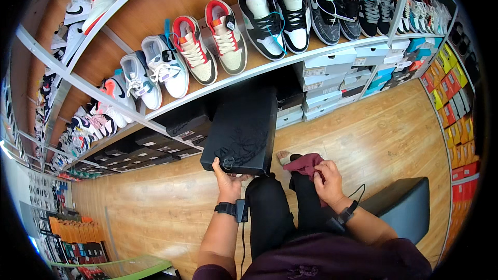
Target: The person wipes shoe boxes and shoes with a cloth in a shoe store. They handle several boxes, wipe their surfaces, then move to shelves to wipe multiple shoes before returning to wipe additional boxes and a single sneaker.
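Note:
My left hand (228,181) grips the near end of a black shoebox (243,132), thumb on the lid and fingers beneath. A raised dark pattern marks the lid, and the box's far end reaches into the dark space under the shoe shelf. In my right hand (328,182) is a bunched maroon cloth (305,165), pinched by the fingers above my right knee. Directly above the box, on the shelf (229,81), stand cream, red and grey sneakers (227,44) and black and white sneakers (293,15).
Stacked grey shoeboxes (321,81) stand right of the black box, more dark shoeboxes (149,147) to its left. A black padded bench (404,210) is at my right. Orange and yellow shoeboxes (447,97) line the right wall. A green-edged table (128,266) stands at lower left.

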`<state>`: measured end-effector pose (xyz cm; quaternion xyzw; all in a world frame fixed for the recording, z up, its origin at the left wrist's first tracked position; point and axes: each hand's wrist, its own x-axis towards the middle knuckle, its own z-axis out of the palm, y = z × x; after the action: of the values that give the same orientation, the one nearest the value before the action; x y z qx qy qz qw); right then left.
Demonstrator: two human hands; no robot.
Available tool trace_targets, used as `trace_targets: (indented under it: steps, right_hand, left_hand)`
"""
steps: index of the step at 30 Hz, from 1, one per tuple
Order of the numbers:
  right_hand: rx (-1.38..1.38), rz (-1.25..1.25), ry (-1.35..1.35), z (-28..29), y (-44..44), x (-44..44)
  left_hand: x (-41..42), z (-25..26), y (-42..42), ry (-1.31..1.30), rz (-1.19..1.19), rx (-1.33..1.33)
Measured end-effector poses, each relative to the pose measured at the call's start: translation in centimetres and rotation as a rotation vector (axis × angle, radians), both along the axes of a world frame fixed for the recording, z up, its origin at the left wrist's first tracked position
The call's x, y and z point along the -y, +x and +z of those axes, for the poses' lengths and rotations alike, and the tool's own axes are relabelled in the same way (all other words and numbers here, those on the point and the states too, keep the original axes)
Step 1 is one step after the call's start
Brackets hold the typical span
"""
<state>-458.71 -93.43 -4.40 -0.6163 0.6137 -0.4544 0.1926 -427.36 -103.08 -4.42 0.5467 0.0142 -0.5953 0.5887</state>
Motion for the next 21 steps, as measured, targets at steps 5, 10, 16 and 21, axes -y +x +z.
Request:
trace_targets:
  steps: [5, 10, 16, 21]
  right_hand:
    - [-0.024, -0.002, -0.015, -0.1, -0.1, 0.7]
    - [-0.034, -0.015, 0.005, -0.1, -0.1, 1.3]
    - [-0.053, -0.019, 0.007, -0.4, 0.4, 1.9]
    - [-0.066, -0.048, 0.032, -0.7, 0.4, 2.0]
  left_hand:
    - [3.5, -3.0, -1.1, -0.057, 0.102, -0.105]
    - [7.5, -6.5, -1.6, -0.117, 0.171, -0.102]
    - [10.5, -11.3, -0.4, -0.107, 0.160, -0.099]
    - [8.4, -9.1, -1.9, -0.176, -0.025, -0.233]
